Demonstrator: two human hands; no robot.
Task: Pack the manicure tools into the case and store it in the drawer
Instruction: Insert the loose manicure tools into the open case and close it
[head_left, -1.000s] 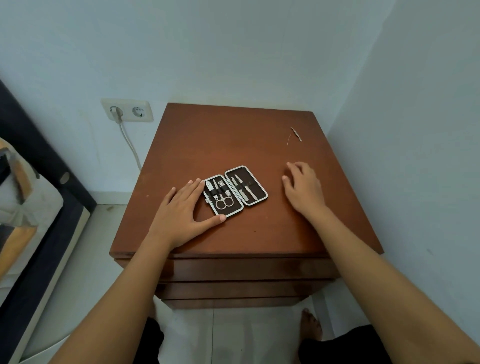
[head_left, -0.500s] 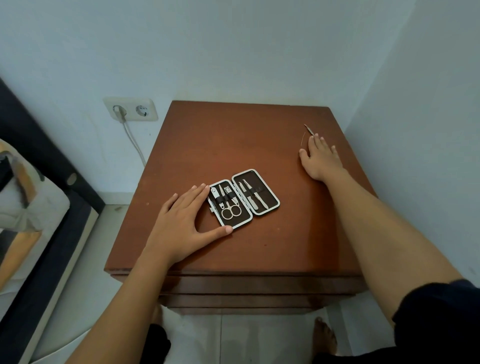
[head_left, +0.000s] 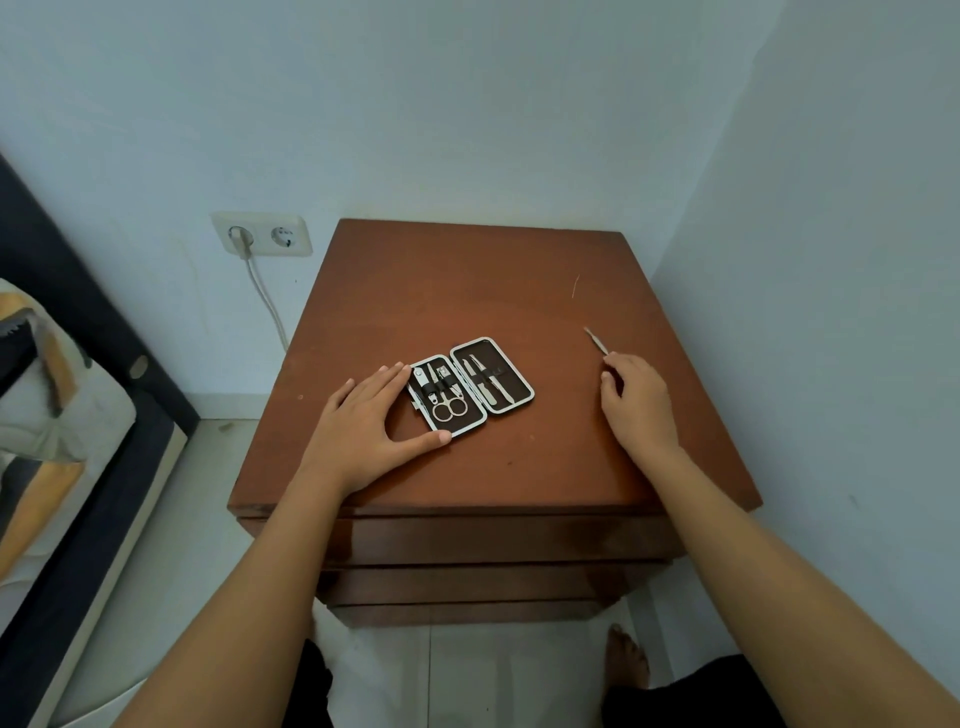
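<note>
Head view shows the open case (head_left: 470, 391) lying flat near the middle of the counter (head_left: 467, 291), most tools already strapped in. Left hand (head_left: 363, 431) lies spread and flat against the case's left edge, gripping nothing. Right hand (head_left: 636, 402), well to the right of the case, pinches a thin metal tool (head_left: 596, 341). Best carry it over level and slide it under a free strap while the left hand pins the case.

Bare surface (head_left: 467, 291) is left free behind and right of the open case (head_left: 471, 384), bounded by walls (head_left: 831, 260) at back and right.
</note>
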